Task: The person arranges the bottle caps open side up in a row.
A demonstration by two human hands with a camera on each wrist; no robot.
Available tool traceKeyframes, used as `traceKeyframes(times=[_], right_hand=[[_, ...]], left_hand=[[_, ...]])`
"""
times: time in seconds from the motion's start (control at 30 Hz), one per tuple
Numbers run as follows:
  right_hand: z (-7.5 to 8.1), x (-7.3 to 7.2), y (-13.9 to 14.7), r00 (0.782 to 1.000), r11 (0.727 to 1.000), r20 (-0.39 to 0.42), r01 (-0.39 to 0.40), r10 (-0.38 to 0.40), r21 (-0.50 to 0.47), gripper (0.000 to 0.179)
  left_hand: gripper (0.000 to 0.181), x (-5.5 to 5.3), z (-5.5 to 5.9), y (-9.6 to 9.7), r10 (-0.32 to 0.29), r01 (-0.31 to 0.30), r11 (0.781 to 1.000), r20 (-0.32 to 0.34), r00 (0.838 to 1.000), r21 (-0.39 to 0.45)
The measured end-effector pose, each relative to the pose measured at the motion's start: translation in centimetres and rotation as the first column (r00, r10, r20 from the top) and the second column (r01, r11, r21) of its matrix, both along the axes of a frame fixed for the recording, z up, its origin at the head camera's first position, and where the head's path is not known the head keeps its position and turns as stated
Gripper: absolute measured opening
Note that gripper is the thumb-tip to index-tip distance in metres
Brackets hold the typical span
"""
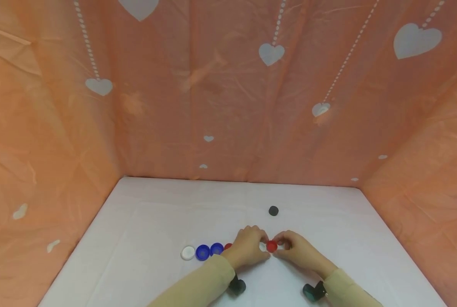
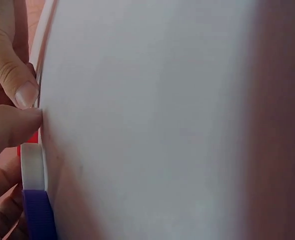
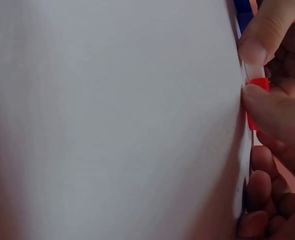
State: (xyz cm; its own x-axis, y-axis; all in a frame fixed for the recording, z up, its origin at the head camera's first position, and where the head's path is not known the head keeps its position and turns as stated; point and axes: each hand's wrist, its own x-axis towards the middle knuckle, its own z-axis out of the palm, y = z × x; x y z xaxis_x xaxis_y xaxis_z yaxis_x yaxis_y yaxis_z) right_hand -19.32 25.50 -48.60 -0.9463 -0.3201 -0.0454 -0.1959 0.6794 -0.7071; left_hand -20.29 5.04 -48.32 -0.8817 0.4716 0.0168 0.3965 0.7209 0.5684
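In the head view, a row of plastic bottle caps crosses the white table. My right hand [image 1: 303,251] pinches a red cap [image 1: 272,246] at the row's right end between thumb and fingertips. Beside it, my left hand [image 1: 249,247] holds a white cap [image 1: 263,247] between thumb and finger; the two caps sit edge to edge. That red cap [image 3: 258,84] shows under the right thumb in the right wrist view. A white cap [image 2: 33,166] and a blue cap [image 2: 39,215] stand side by side in the left wrist view. My left hand hides the row's middle.
To the left lie a white cap [image 1: 187,253], two blue caps [image 1: 202,253] and part of a red cap [image 1: 227,246]. A black cap [image 1: 273,211] lies farther back. Orange cloth [image 1: 228,106] with pale hearts walls the table [image 1: 155,213] on three sides.
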Motion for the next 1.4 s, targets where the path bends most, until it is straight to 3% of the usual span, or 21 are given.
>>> traceKeyframes(times=[0.3,0.67,1.17,1.27,1.4], right_hand=[[0.1,-0.1,-0.1,0.999,1.000,0.035,-0.007,0.007,0.006,0.027],[0.2,-0.1,-0.2,0.998,1.000,0.060,-0.003,0.003,0.008,0.031],[0.6,0.0,-0.1,0.997,1.000,0.070,-0.030,0.029,0.011,0.032],[1.2,-0.2,0.1,0.994,0.996,0.069,-0.083,0.082,0.015,0.036],[2.2,-1.1,0.4,0.993,0.995,0.065,-0.098,0.099,-0.020,0.042]], left_hand=[[0.026,0.2,0.0,0.0,0.021,-0.021,1.000,-0.021,1.000,0.014],[0.022,0.4,0.3,0.2,0.047,-0.047,0.999,0.020,0.999,0.019],[0.025,0.2,0.3,0.0,0.024,-0.024,1.000,0.007,1.000,0.005],[0.034,0.0,0.4,-0.3,0.000,-0.002,0.999,0.053,0.999,0.034],[0.046,-0.9,1.2,-1.2,-0.013,-0.010,0.993,0.189,0.982,0.118]])
